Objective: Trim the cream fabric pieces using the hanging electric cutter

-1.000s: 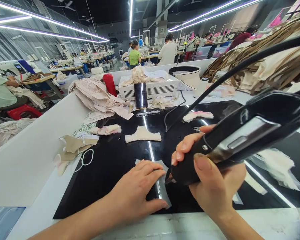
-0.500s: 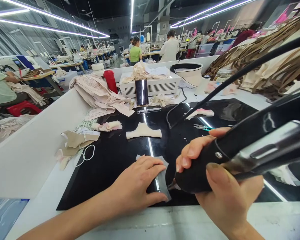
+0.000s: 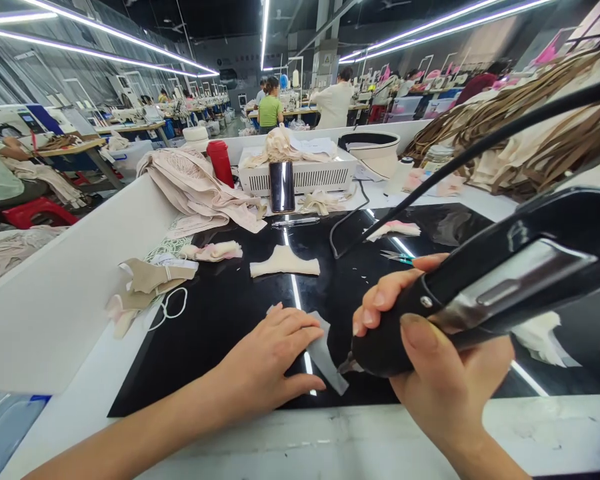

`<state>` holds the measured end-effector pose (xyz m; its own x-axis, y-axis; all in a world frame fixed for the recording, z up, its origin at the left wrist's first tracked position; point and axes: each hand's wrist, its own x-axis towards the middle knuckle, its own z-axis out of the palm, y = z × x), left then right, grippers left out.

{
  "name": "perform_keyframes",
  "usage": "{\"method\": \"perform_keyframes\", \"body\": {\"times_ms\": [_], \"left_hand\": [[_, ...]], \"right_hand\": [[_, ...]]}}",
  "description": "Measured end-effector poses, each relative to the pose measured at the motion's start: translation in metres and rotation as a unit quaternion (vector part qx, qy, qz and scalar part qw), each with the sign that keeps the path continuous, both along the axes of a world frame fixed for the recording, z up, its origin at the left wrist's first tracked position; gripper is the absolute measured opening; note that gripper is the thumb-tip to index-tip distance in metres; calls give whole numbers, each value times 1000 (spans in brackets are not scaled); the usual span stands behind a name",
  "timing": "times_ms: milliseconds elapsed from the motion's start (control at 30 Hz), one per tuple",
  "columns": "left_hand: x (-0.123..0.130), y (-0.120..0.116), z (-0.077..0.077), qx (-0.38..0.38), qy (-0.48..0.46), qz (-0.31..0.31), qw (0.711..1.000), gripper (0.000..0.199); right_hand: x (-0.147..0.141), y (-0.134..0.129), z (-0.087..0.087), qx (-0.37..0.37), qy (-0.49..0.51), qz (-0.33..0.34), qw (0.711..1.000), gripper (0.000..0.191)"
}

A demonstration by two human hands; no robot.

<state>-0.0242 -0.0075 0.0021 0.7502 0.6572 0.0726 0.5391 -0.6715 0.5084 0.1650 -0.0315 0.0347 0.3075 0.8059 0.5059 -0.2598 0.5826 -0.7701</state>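
Note:
My right hand (image 3: 445, 373) is wrapped round a black corded hand tool (image 3: 485, 293) with a metal lever along its side. The tool's small metal tip (image 3: 349, 365) points left at the edge of a thin grey sheet piece (image 3: 326, 357). Whether it touches the edge I cannot tell. My left hand (image 3: 275, 353) lies flat with its fingers spread over the left part of this piece, hiding much of it. Beyond that hand lies a cream fabric piece (image 3: 284, 261) with a raised middle, on the glossy black mat (image 3: 215, 320).
Scissors (image 3: 397, 257), a pen (image 3: 296, 222) and fabric scraps lie on the mat. A phone (image 3: 282, 187) leans against a white vented box (image 3: 310, 175). Beige cloth (image 3: 195, 187) is heaped at left. The tool's black cable (image 3: 470, 150) crosses the right side. Other people sit farther back.
The grey piece has turned beneath my left hand, its near end now reaching farther right. My left thumb has drawn left off it. The tool has shifted slightly, still in my right hand.

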Motion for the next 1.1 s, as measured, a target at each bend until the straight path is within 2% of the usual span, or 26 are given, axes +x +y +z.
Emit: {"method": "perform_keyframes", "body": {"times_ms": [200, 367, 533, 733, 1100], "left_hand": [[-4, 1, -1, 34, 10, -17, 999, 29], [-3, -4, -3, 41, -5, -52, 998, 24], [-4, -5, -7, 51, -14, -57, 997, 26], [-4, -3, -8, 52, -11, -58, 997, 28], [-3, -2, -6, 58, -10, -57, 997, 29]], "right_hand": [[22, 12, 5, 8, -27, -86, 996, 35], [30, 16, 13, 0, -11, -131, 991, 32], [18, 7, 18, -2, 14, -94, 995, 37], [8, -6, 8, 5, -15, -12, 1000, 36], [11, -9, 6, 9, -36, -12, 999, 35]]}}
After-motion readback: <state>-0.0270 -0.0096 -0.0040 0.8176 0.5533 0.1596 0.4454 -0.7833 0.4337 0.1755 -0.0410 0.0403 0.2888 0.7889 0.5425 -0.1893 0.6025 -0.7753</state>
